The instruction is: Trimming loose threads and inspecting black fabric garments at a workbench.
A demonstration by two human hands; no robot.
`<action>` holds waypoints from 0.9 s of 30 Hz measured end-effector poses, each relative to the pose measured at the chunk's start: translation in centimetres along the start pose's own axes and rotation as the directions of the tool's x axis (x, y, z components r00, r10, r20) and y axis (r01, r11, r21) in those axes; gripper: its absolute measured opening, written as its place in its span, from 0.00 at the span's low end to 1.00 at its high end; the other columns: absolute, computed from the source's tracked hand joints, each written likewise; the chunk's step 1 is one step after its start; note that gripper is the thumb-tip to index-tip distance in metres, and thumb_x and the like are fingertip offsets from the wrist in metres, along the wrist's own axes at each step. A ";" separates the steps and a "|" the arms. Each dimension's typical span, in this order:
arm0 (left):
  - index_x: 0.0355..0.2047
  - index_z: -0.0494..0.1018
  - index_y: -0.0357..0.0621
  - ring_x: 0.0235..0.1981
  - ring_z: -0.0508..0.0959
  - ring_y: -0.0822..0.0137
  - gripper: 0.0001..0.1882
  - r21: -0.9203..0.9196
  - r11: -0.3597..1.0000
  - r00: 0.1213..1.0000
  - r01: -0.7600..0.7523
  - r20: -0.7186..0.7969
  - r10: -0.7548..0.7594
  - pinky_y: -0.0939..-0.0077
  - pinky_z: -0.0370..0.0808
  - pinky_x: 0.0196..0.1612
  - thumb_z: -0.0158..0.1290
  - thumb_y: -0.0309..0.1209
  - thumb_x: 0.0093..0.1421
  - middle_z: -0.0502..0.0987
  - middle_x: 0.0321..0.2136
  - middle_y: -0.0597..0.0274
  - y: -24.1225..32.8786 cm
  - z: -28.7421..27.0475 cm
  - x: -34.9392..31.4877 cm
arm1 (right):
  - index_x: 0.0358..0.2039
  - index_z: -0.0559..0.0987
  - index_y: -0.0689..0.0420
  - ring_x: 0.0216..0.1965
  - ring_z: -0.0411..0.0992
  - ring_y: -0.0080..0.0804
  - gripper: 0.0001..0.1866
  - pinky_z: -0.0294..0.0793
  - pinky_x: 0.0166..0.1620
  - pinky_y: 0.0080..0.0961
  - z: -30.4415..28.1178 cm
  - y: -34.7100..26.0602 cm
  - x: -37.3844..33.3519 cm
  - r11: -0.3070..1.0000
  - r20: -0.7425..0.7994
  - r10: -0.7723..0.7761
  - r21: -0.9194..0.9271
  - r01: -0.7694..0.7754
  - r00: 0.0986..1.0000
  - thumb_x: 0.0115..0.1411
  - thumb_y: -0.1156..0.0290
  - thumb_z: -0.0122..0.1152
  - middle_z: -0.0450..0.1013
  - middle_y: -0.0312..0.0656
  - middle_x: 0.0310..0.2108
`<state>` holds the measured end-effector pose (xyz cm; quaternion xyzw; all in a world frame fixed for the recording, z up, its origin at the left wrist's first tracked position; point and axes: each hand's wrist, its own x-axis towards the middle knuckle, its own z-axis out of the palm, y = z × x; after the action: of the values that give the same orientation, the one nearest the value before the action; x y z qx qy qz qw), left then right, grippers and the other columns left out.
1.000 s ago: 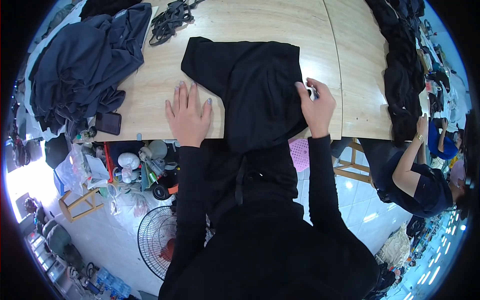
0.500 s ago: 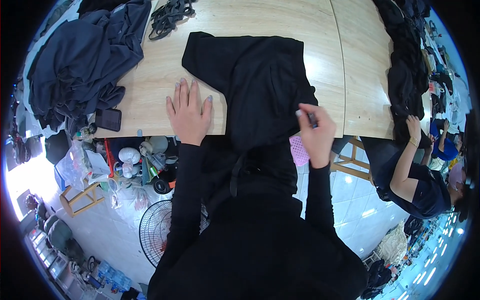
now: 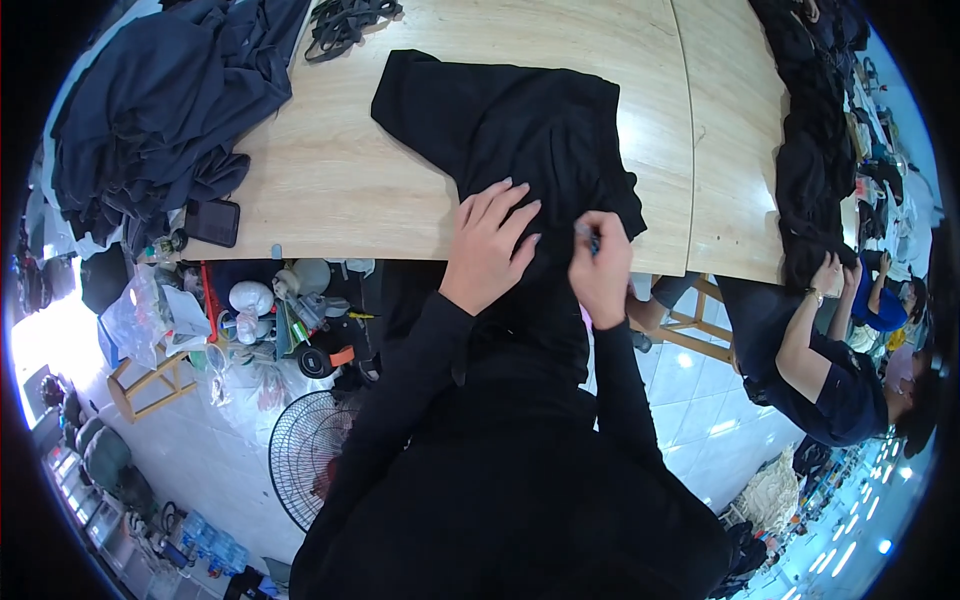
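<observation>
A black garment [image 3: 540, 120] lies folded on the pale wooden table [image 3: 330, 150], its near part hanging over the front edge towards my lap. My left hand [image 3: 490, 245] rests on the garment near that edge, fingers spread and stretched out, holding nothing. Beside it on the right, my right hand [image 3: 602, 262] is closed over the garment's near right part, fingertips pinched together. A small dark object with a bluish glint sits within those fingers. Most of it is hidden, so its kind does not show.
Dark navy cloth [image 3: 170, 100] is heaped at the table's left, with a phone [image 3: 213, 222] by the front edge. Black straps [image 3: 350, 25] lie at the back. Below are a floor fan [image 3: 310, 460] and a wooden stool [image 3: 150, 385]. A co-worker [image 3: 825, 385] handles black fabric [image 3: 808, 150] on the right.
My left hand has moved right, from the bare tabletop onto the garment. My right hand has shifted slightly left and come down to the garment, still closed on the small dark object.
</observation>
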<state>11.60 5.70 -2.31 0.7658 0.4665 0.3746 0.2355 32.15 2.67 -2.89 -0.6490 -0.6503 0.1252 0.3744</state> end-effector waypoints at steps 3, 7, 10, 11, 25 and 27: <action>0.54 0.82 0.44 0.65 0.76 0.55 0.21 0.168 0.985 1.000 -0.031 0.002 0.031 0.55 0.69 0.68 0.66 0.30 0.60 0.80 0.60 0.58 -1.1 0.6 -0.7 | 0.41 0.80 0.62 0.33 0.71 0.27 0.04 0.73 0.37 0.30 -4.5 0.4 -0.2 0.765 0.008 0.562 0.376 -0.523 0.827 0.73 0.75 0.61 0.75 0.39 0.31; 0.52 0.83 0.46 0.66 0.76 0.57 0.19 0.167 0.985 0.999 -0.038 -0.021 0.042 0.56 0.68 0.69 0.67 0.31 0.60 0.80 0.60 0.60 -1.2 0.5 -0.6 | 0.47 0.82 0.65 0.39 0.75 0.26 0.09 0.76 0.40 0.26 -7.4 5.3 0.7 0.881 -0.240 0.470 0.181 -0.436 0.850 0.73 0.72 0.64 0.81 0.42 0.39; 0.47 0.85 0.47 0.64 0.78 0.57 0.15 -0.019 0.998 0.999 -0.053 -0.004 0.053 0.57 0.68 0.69 0.68 0.30 0.59 0.83 0.57 0.60 -1.5 0.1 -0.8 | 0.61 0.82 0.64 0.55 0.81 0.35 0.21 0.80 0.54 0.30 -7.7 3.7 0.8 0.867 -0.149 0.497 0.138 -0.480 0.855 0.70 0.72 0.68 0.83 0.49 0.55; 0.42 0.86 0.47 0.62 0.80 0.53 0.14 -0.221 0.975 0.998 -0.004 -0.064 -0.011 0.57 0.69 0.68 0.63 0.21 0.55 0.85 0.52 0.60 -1.8 -0.1 -0.7 | 0.60 0.82 0.63 0.55 0.81 0.35 0.20 0.80 0.54 0.29 -7.3 2.8 0.8 0.879 -0.116 0.476 0.082 -0.469 0.872 0.69 0.72 0.69 0.83 0.49 0.55; 0.43 0.81 0.47 0.44 0.82 0.59 0.08 0.122 0.989 0.957 0.078 -0.287 -0.040 0.58 0.68 0.64 0.58 0.20 0.66 0.85 0.42 0.64 -2.4 -10.5 5.0 | 0.55 0.84 0.60 0.38 0.75 0.21 0.12 0.73 0.41 0.18 -11.9 -3.2 7.0 0.950 -0.286 0.288 0.209 -0.234 0.914 0.72 0.77 0.65 0.82 0.38 0.44; 0.43 0.81 0.47 0.41 0.82 0.58 0.08 0.067 0.997 0.928 0.049 -0.373 -0.020 0.60 0.70 0.59 0.58 0.21 0.67 0.85 0.41 0.63 1.5 -13.1 7.0 | 0.55 0.84 0.62 0.41 0.75 0.20 0.12 0.73 0.45 0.18 -14.1 -3.8 10.3 0.978 -0.389 0.162 0.188 -0.094 0.907 0.73 0.77 0.64 0.82 0.38 0.44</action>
<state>4.01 11.44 9.23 0.6811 0.5298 0.4909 0.1206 39.78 7.25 12.61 -0.6691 -0.5026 0.0670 0.5432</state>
